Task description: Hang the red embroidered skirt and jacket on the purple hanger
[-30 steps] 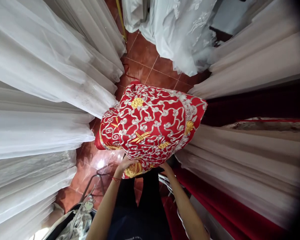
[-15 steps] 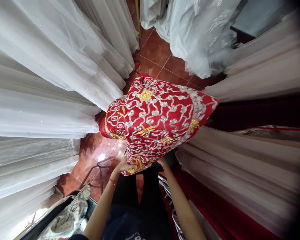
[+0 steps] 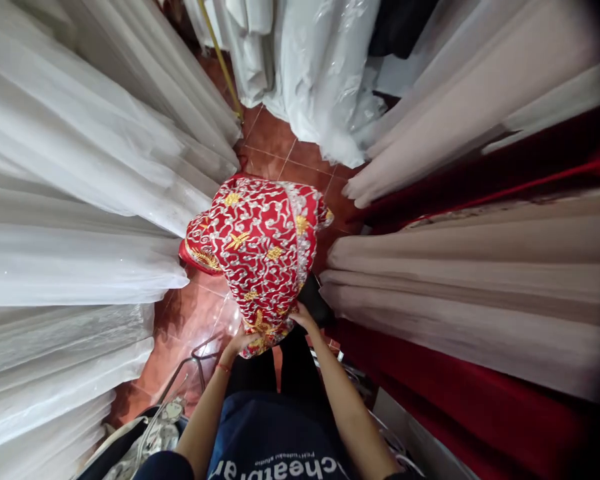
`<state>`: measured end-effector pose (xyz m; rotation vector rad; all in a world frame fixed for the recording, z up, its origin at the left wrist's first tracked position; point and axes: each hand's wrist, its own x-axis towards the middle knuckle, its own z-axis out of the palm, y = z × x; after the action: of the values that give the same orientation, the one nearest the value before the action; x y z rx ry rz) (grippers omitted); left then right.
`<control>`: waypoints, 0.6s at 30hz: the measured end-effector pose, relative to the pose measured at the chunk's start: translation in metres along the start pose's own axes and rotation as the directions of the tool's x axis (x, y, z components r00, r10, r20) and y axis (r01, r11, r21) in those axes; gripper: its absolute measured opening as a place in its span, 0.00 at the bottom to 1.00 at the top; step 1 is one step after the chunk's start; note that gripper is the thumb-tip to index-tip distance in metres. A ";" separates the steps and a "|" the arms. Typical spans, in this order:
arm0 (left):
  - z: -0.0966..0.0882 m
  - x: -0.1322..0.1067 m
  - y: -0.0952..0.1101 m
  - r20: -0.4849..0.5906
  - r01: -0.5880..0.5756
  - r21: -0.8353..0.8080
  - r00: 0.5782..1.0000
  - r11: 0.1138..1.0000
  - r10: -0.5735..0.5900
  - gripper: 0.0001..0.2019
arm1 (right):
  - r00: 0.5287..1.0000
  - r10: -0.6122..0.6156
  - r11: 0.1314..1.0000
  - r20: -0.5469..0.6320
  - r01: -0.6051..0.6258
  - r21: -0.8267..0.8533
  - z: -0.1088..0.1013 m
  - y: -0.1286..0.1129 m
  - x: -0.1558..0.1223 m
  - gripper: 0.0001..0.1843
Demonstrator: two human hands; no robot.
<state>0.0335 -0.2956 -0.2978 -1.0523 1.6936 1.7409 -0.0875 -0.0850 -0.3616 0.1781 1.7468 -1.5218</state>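
A red garment (image 3: 260,247) with silver and gold embroidery hangs in front of my legs, its far part spread out over the tiled floor. On its near left edge my left hand (image 3: 243,341) is closed, the thumb lying over the embroidered cloth. My right hand (image 3: 304,316) grips the near right edge, with some of its fingers hidden under the fabric. A folded section of the same garment sticks out at the left. Whether its far end touches the floor I cannot tell.
Long white gowns (image 3: 80,253) hang along the left, and pale gowns (image 3: 470,280) with dark red cloth (image 3: 455,393) along the right. White dresses (image 3: 310,73) hang ahead beside a yellow pole (image 3: 220,60). A metal-framed stand (image 3: 195,360) is near my left arm.
The garment's right side has dropped and drawn in to the left, so it looks narrower. Both hands still hold its near edge. My view has shifted, showing more of my shirt.
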 end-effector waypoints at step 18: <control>0.052 0.011 -0.053 -0.081 0.084 -0.100 0.992 0.991 -0.093 0.33 | 0.956 0.000 0.998 -0.293 -0.019 -0.060 -0.066 0.056 -0.072 0.29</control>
<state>0.0597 -0.2405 -0.3418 -1.2421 1.6006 1.7592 -0.0379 0.0161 -0.3620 0.3973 2.0192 -1.4899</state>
